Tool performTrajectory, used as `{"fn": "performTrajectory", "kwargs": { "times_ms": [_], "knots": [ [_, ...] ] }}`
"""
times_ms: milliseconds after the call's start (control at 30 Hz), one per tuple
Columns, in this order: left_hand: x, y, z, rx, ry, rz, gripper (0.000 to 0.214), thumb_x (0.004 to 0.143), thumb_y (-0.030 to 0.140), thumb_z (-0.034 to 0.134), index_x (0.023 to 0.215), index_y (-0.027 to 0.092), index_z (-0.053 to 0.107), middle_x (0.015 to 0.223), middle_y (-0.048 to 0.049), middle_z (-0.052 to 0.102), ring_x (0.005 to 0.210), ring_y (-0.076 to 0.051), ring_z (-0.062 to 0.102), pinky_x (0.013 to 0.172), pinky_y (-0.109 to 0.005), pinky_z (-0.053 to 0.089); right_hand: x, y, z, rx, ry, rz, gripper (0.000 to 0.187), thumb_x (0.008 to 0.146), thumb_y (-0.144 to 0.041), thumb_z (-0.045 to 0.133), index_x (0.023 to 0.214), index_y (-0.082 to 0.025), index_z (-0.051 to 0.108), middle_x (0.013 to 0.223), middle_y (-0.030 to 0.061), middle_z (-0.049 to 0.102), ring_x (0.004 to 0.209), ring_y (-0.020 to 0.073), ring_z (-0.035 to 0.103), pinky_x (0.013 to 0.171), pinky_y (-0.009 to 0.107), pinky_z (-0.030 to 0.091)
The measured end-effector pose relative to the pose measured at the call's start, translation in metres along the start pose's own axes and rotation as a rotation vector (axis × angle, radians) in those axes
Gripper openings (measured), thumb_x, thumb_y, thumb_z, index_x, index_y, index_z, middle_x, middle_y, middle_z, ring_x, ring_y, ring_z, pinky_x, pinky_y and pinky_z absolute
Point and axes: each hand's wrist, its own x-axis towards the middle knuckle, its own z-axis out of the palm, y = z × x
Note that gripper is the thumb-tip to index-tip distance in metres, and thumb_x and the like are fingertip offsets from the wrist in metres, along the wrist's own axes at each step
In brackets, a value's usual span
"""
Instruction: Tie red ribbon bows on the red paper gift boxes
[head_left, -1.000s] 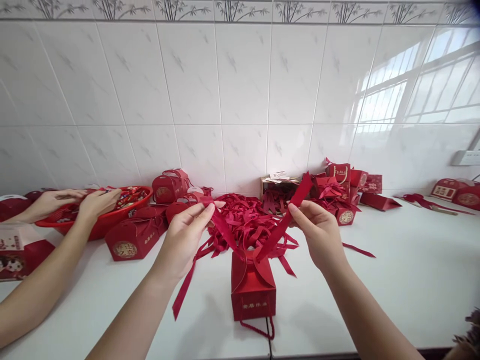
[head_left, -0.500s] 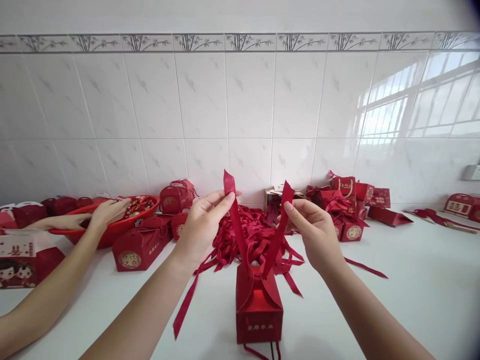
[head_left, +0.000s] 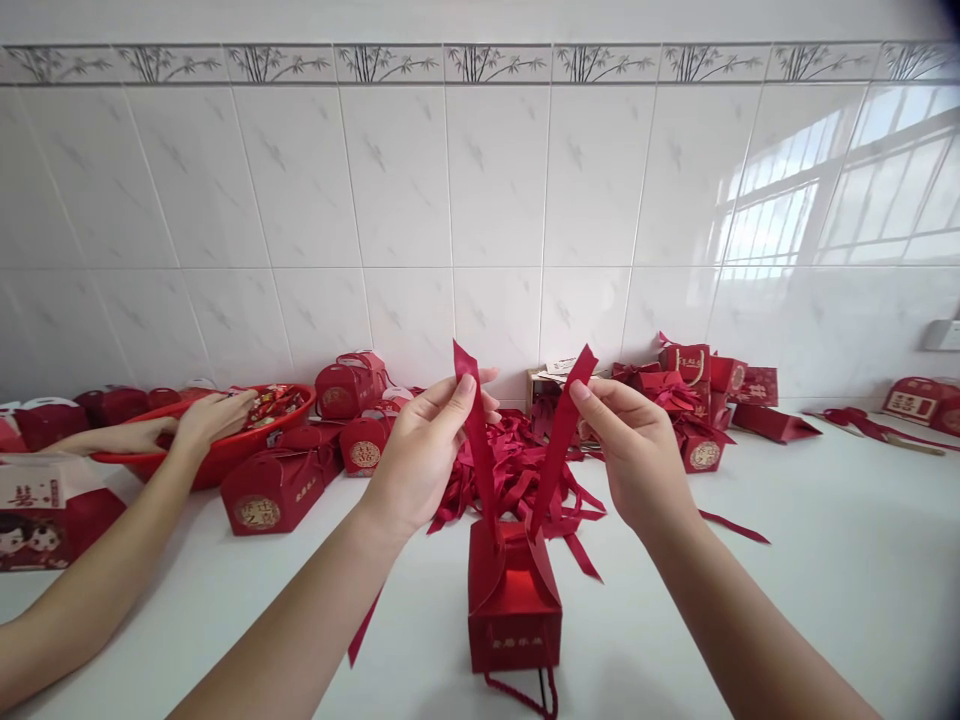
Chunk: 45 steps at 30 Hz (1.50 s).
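Observation:
A small red gift box (head_left: 514, 605) with gold lettering stands upright on the white table in front of me, its rope handle (head_left: 517, 695) hanging at the near side. A dark red ribbon (head_left: 556, 450) comes up from the top of the box as two raised ends in a V. My left hand (head_left: 427, 440) pinches the left end between thumb and fingers. The right end is pinched the same way by my right hand (head_left: 634, 440). Behind the box lies a heap of loose red ribbons (head_left: 517, 470).
At the left, another person's hands (head_left: 210, 420) reach into a red basin (head_left: 225, 455) of wrapped pieces. Several red boxes (head_left: 277, 490) stand around it. More boxes (head_left: 701, 400) are piled at the back right. A tiled wall (head_left: 495, 180) closes off the far side.
Both hands still hold the ribbon ends; the left has shifted slightly right, and the right end leans a little more outward. The camera view has shifted slightly.

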Motion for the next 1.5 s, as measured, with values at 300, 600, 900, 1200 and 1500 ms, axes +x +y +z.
{"fn": "performTrajectory", "kwargs": {
  "times_ms": [300, 600, 900, 1200, 1500],
  "knots": [
    [-0.003, -0.003, 0.002, 0.212, -0.004, 0.123, 0.028, 0.078, 0.035, 0.069, 0.103, 0.02, 0.069, 0.059, 0.0015, 0.061, 0.065, -0.013, 0.058, 0.068, -0.024, 0.046, 0.005, 0.004, 0.004, -0.04, -0.069, 0.129, 0.026, 0.071, -0.038, 0.073, 0.084, -0.016, 0.069, 0.065, 0.0003, 0.063, 0.047, 0.0083, 0.051, 0.045, 0.021, 0.04],
    [-0.014, -0.004, 0.006, 0.374, -0.066, -0.038, 0.072, 0.07, 0.026, 0.077, 0.133, 0.022, 0.043, 0.06, 0.0014, 0.068, 0.061, -0.017, 0.065, 0.058, -0.023, 0.048, -0.018, 0.005, 0.01, -0.085, -0.316, 0.186, 0.023, 0.076, -0.038, 0.066, 0.073, -0.016, 0.064, 0.044, -0.0066, 0.043, 0.037, 0.005, 0.033, 0.038, 0.02, 0.026],
    [-0.019, -0.012, -0.013, 0.359, -0.244, -0.222, 0.045, 0.081, 0.025, 0.065, 0.123, 0.023, 0.05, 0.075, -0.0017, 0.064, 0.067, -0.015, 0.061, 0.061, -0.025, 0.049, -0.018, 0.021, 0.002, -0.011, -0.522, 0.199, 0.029, 0.089, -0.043, 0.051, 0.081, -0.018, 0.063, 0.065, -0.0001, 0.061, 0.054, 0.0112, 0.059, 0.052, 0.024, 0.049],
    [-0.016, -0.015, -0.023, -0.029, -0.139, -0.346, 0.024, 0.091, 0.024, 0.049, 0.113, 0.017, 0.054, 0.078, -0.0031, 0.061, 0.076, -0.017, 0.062, 0.075, -0.034, 0.053, -0.016, 0.032, -0.02, -0.716, -0.498, -0.816, 0.029, 0.089, -0.005, 0.044, 0.107, -0.017, 0.063, 0.098, 0.0106, 0.066, 0.088, 0.0162, 0.063, 0.074, 0.028, 0.055],
    [-0.029, -0.021, -0.019, 0.782, 0.042, 0.043, 0.056, 0.086, 0.039, 0.054, 0.138, 0.024, 0.041, 0.077, 0.0009, 0.062, 0.058, -0.011, 0.052, 0.062, -0.025, 0.045, -0.029, 0.035, -0.024, -0.715, -0.277, -0.645, 0.02, 0.09, -0.014, 0.048, 0.097, -0.02, 0.066, 0.098, 0.0071, 0.067, 0.088, 0.0162, 0.064, 0.074, 0.026, 0.054]
  ]
}}
